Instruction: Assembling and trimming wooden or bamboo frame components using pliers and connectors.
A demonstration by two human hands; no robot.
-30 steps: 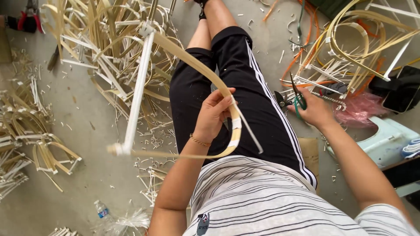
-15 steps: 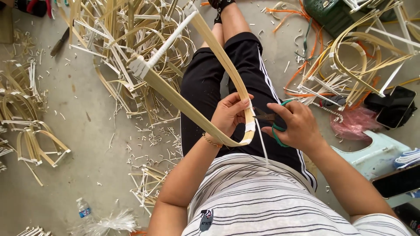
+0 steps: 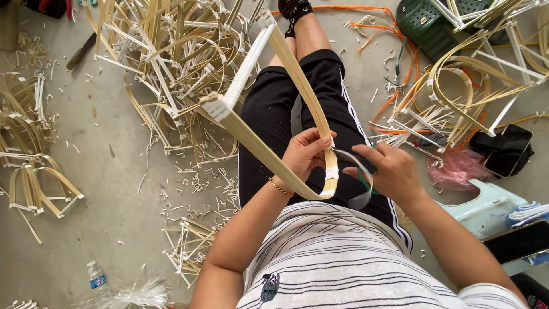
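My left hand (image 3: 306, 154) grips the bent end of a triangular bamboo strip frame (image 3: 257, 143) held over my lap. One side of the frame is a bar wrapped in white tape (image 3: 246, 63). A white band is wound round the strips at the bend (image 3: 331, 171). My right hand (image 3: 389, 171) is right beside that bend, holding green-handled scissors (image 3: 364, 182) that are mostly hidden under the fingers. A thin, pale strip of tape (image 3: 360, 171) curls from the bend past my right fingers.
A big heap of bamboo frames (image 3: 166, 51) lies ahead, with more frames at the left (image 3: 28, 171) and right (image 3: 457, 97). A water bottle (image 3: 96, 276), a knife (image 3: 80, 51), a green basket (image 3: 429, 23), a black phone (image 3: 506, 149) and a pale blue stool (image 3: 486, 206) lie around.
My right hand came in from the pile on the right with the scissors to the frame's bend. The frame swung upward and turned in my left hand.
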